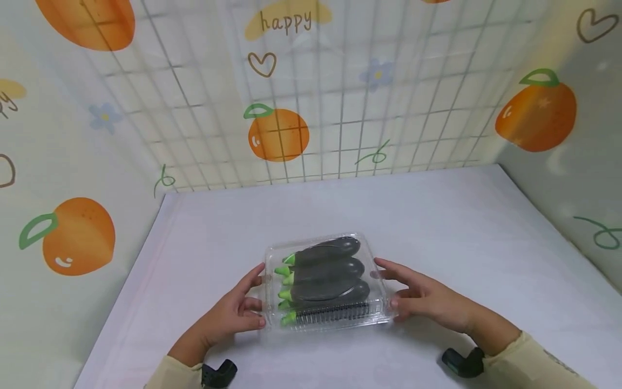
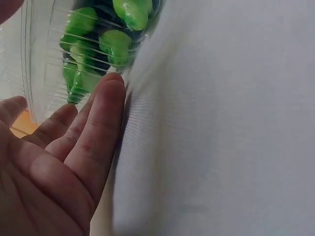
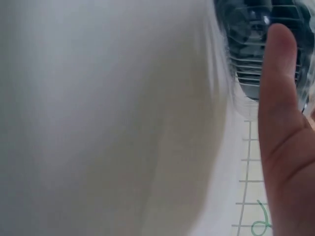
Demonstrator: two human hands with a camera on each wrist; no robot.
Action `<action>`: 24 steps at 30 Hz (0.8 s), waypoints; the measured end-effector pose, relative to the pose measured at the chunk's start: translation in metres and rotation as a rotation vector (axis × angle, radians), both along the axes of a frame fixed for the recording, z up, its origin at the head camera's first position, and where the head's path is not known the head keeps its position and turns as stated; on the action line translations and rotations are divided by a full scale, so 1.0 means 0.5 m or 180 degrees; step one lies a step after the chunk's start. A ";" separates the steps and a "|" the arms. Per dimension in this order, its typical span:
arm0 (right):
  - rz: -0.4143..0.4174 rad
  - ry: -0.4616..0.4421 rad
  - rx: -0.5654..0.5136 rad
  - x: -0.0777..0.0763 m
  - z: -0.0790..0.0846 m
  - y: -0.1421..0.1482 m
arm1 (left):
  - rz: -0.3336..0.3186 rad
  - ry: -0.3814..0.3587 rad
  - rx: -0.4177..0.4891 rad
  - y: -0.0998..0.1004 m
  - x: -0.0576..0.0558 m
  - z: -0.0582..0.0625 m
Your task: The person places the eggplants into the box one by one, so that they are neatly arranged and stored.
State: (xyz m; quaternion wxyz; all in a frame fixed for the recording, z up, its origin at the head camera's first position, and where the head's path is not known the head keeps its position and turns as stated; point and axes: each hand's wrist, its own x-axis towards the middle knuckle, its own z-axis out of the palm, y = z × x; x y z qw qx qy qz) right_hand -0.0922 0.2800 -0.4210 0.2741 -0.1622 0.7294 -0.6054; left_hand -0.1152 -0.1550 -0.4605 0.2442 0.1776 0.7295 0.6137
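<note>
A clear plastic clamshell box [image 1: 379, 292] with ribbed walls lies near the front middle of the white table. Inside it, several dark eggplants [image 1: 328, 270] lie side by side, their green stem ends toward the left. My left hand [image 1: 230, 313] is at the box's left side, thumb and fingers spread along it; in the left wrist view its fairly straight fingers reach the ribbed wall. At the opposite side is my right hand [image 1: 432, 297], fingertips along the edge and thumb near the front corner. In the right wrist view its straight thumb [image 3: 280, 73] overlaps the box end.
White cloth covers the table [image 1: 218, 216]. Behind it and on both sides hang pale curtains printed with oranges [image 1: 279, 135], hearts and a grid. Small black devices [image 1: 462, 363] sit at both wrists, by the cream sleeves.
</note>
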 end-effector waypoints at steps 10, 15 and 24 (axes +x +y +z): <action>-0.0051 0.0047 0.0288 0.011 -0.007 -0.006 | 0.0532 -0.0217 -0.0292 0.015 0.032 0.002; -0.0215 0.0040 0.0397 0.016 -0.004 -0.016 | 0.0489 -0.0162 -0.0238 0.025 0.045 0.016; -0.0661 0.0171 0.0319 0.005 0.003 -0.043 | 0.0820 -0.0347 -0.0064 0.046 0.021 0.020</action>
